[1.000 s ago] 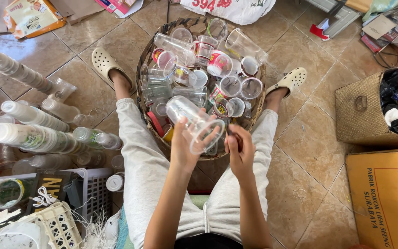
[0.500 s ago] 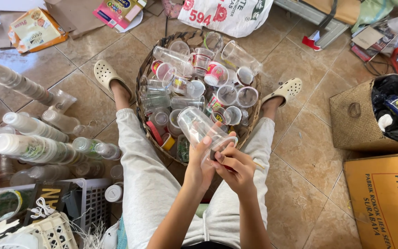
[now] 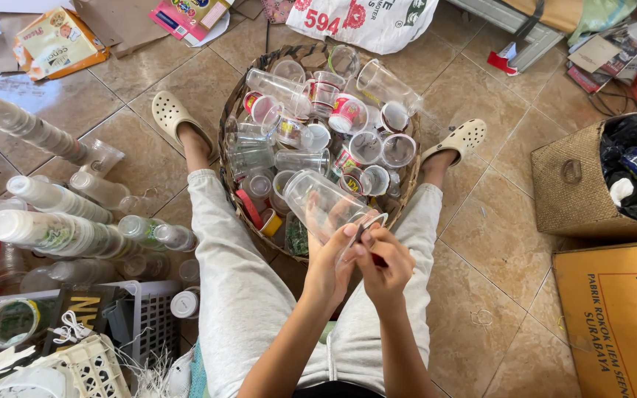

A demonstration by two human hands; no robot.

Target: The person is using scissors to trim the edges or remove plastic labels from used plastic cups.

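Left hand (image 3: 331, 267) grips clear plastic cup (image 3: 324, 201) above woven basket (image 3: 228, 158); right hand (image 3: 386, 267) pinches its rim, item between fingers indistinct. White red-printed sack (image 3: 366, 21) is cropped at top.

A clear plastic cup (image 3: 324, 203) lies tilted on its side in the air just above the near rim of the round woven basket (image 3: 227, 133), its closed bottom pointing toward the basket's middle and its open mouth (ringed by a thin rim) facing away from it. It is empty, see-through, slightly tapered and uncrushed.
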